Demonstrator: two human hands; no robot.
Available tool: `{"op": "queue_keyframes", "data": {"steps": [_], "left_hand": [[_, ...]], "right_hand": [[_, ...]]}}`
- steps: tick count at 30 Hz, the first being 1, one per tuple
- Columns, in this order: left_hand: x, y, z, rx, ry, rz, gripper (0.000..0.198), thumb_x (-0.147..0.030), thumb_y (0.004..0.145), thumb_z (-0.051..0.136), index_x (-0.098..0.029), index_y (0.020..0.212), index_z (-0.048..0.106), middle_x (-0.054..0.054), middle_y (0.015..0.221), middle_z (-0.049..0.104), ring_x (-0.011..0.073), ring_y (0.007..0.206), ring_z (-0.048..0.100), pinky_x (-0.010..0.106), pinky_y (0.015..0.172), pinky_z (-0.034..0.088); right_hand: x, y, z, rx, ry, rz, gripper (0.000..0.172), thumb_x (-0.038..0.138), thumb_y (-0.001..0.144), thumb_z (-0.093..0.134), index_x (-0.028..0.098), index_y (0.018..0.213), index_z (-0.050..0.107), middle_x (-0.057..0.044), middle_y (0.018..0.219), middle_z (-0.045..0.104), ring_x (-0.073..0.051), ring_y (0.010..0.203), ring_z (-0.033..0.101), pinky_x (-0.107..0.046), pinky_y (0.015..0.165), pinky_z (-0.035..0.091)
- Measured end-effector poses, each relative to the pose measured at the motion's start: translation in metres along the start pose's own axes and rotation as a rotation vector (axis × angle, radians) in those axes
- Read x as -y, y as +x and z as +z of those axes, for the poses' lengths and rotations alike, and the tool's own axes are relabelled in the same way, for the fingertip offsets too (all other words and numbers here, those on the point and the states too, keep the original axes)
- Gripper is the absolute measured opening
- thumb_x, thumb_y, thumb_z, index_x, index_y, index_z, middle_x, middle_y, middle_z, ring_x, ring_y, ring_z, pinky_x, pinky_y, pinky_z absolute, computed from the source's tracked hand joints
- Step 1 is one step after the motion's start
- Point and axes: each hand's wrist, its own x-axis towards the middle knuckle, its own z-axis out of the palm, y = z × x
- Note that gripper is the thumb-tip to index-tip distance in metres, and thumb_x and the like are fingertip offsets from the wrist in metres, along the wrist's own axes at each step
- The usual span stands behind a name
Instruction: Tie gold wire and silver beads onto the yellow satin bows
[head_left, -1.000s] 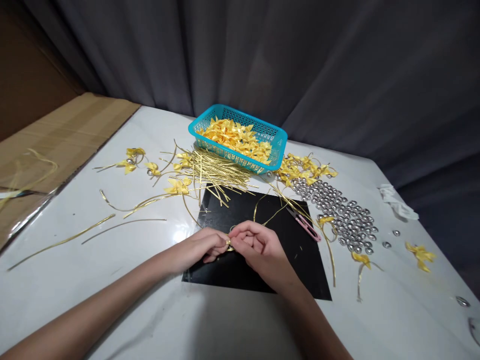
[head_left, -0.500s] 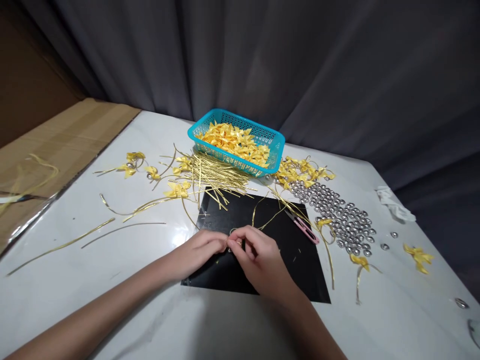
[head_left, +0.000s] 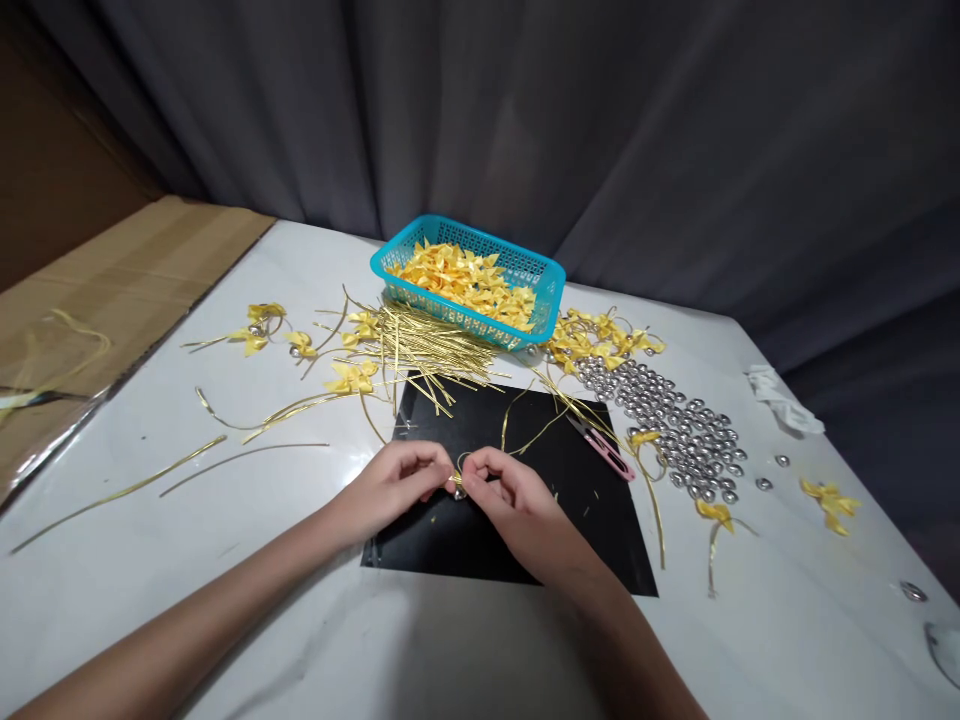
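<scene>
Over the black mat (head_left: 480,550), my left hand (head_left: 401,485) and my right hand (head_left: 517,500) are close together with fingertips pinched. Between them is a length of gold cord (head_left: 457,479), curling in a small loop above the fingertips. A silver bead (head_left: 460,493) shows just under the cord. Yellow shows beside it, but whether it is ribbon or cord I cannot tell. Both hands' fingers cover most of the piece. Behind my right hand, another gold cord (head_left: 544,430) lies on the mat, and pink-handled scissors (head_left: 611,455) rest at its right edge.
A blue basket (head_left: 555,300) of yellow ribbon bows (head_left: 465,285) stands at the back. Cut gold cords (head_left: 431,345) pile in front of it. Many silver beads (head_left: 675,420) spread to the right, with finished-looking ribbon pieces (head_left: 600,335) behind. Cardboard (head_left: 150,270) borders the left.
My fingertips have moved slightly apart, so the gold cord and silver bead between them show more. The view has shifted a little.
</scene>
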Motion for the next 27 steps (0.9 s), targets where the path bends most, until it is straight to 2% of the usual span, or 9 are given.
{"op": "queue_keyframes", "data": {"steps": [6, 9, 12, 16, 19, 23, 27], "left_hand": [[-0.001, 0.0, 0.002, -0.01, 0.061, -0.01, 0.024, -0.037, 0.073, 0.056, -0.014, 0.067, 0.059, -0.002, 0.06, 0.05, 0.0101, 0.056, 0.04, 0.023, 0.054, 0.03], [-0.001, 0.001, 0.002, -0.029, 0.065, -0.022, 0.023, -0.036, 0.071, 0.057, -0.013, 0.067, 0.059, -0.001, 0.061, 0.052, 0.0105, 0.057, 0.041, 0.023, 0.055, 0.031], [-0.002, 0.001, 0.001, -0.035, 0.04, -0.012, 0.022, -0.035, 0.071, 0.058, -0.013, 0.067, 0.06, 0.001, 0.065, 0.057, 0.0112, 0.06, 0.046, 0.023, 0.057, 0.033], [-0.003, 0.001, 0.001, -0.031, 0.01, 0.004, 0.022, -0.035, 0.073, 0.057, -0.014, 0.068, 0.061, 0.002, 0.066, 0.061, 0.0109, 0.059, 0.048, 0.022, 0.055, 0.034], [-0.004, 0.0, 0.001, -0.031, 0.022, 0.017, 0.021, -0.034, 0.075, 0.057, -0.015, 0.068, 0.061, -0.001, 0.059, 0.057, 0.0099, 0.054, 0.045, 0.021, 0.051, 0.032], [-0.004, 0.0, 0.002, -0.042, 0.046, 0.021, 0.02, -0.034, 0.075, 0.056, -0.015, 0.067, 0.06, -0.002, 0.058, 0.055, 0.0098, 0.054, 0.045, 0.021, 0.052, 0.034], [0.0, 0.0, 0.002, -0.046, 0.083, 0.034, 0.023, -0.036, 0.076, 0.055, -0.014, 0.07, 0.059, 0.0, 0.065, 0.056, 0.0115, 0.061, 0.048, 0.022, 0.056, 0.035]], "right_hand": [[-0.001, -0.002, -0.001, 0.006, 0.032, 0.046, 0.016, 0.03, 0.081, 0.051, 0.015, 0.078, 0.052, 0.006, 0.063, 0.037, -0.002, 0.047, 0.029, -0.016, 0.043, 0.022], [-0.001, 0.0, -0.003, 0.016, 0.057, 0.118, 0.018, 0.034, 0.079, 0.053, 0.016, 0.08, 0.053, 0.007, 0.065, 0.042, 0.0, 0.036, 0.031, -0.016, 0.034, 0.021], [-0.002, 0.002, -0.007, -0.025, 0.109, 0.134, 0.023, 0.036, 0.073, 0.058, 0.014, 0.079, 0.056, 0.004, 0.069, 0.051, 0.0, 0.032, 0.037, -0.016, 0.03, 0.026], [-0.005, 0.004, -0.011, -0.055, 0.195, 0.106, 0.03, 0.038, 0.067, 0.065, 0.011, 0.081, 0.061, 0.0, 0.068, 0.058, -0.003, 0.038, 0.041, -0.016, 0.031, 0.034], [-0.005, 0.004, -0.011, -0.068, 0.204, 0.102, 0.032, 0.039, 0.065, 0.066, 0.011, 0.081, 0.064, -0.001, 0.067, 0.059, -0.004, 0.043, 0.043, -0.015, 0.033, 0.035], [-0.004, 0.004, -0.008, -0.077, 0.137, 0.112, 0.03, 0.038, 0.067, 0.066, 0.01, 0.078, 0.066, 0.0, 0.061, 0.056, -0.003, 0.041, 0.038, -0.016, 0.035, 0.033], [-0.003, 0.003, -0.005, -0.163, 0.02, 0.047, 0.022, 0.031, 0.068, 0.065, 0.01, 0.074, 0.066, 0.002, 0.057, 0.052, -0.003, 0.046, 0.034, -0.016, 0.04, 0.027]]}}
